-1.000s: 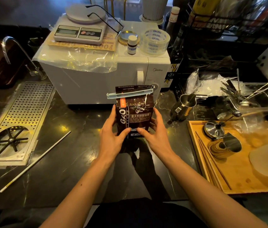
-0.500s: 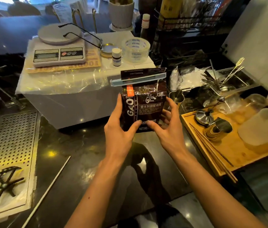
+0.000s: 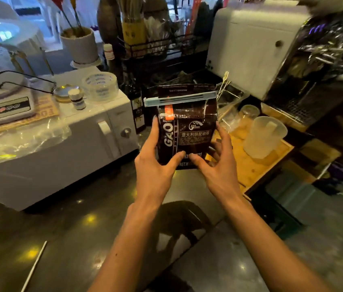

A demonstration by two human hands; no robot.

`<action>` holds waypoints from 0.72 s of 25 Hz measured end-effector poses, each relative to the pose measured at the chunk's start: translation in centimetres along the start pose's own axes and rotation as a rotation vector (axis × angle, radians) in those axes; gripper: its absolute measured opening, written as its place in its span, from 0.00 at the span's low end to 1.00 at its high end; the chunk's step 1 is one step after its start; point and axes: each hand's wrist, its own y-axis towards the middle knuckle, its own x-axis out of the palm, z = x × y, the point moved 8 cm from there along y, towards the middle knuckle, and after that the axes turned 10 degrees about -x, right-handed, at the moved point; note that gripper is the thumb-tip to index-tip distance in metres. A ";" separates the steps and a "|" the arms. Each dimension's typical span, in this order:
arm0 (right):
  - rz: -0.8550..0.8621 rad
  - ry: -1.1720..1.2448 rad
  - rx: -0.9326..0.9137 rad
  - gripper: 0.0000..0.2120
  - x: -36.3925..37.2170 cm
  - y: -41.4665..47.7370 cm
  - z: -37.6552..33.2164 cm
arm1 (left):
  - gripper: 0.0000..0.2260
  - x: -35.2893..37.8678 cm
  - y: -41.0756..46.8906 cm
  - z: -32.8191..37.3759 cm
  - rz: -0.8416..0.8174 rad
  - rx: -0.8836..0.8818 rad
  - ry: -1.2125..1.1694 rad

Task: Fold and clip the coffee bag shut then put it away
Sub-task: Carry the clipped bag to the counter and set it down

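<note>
Upright, held above dark tabletop (image 3: 78,228): coffee bag (image 3: 187,131), clip (image 3: 180,99) across folded top, clasped by left grip (image 3: 156,165) and right grip (image 3: 217,163).

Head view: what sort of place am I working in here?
Probably a café bar counter. An espresso machine stands at right, a weighing scale sits on the microwave, and both hands hold a clipped coffee bag.
</note>
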 end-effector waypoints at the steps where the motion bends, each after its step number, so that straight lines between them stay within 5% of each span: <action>1: 0.039 -0.008 -0.007 0.40 -2.2 -0.2 -0.1 | 0.43 1.8 -0.3 1.0 -0.026 0.023 0.005; 18: 0.731 -0.343 -0.016 0.39 -50.3 -17.1 -2.9 | 0.42 44.9 -20.9 17.6 -0.692 0.335 -0.073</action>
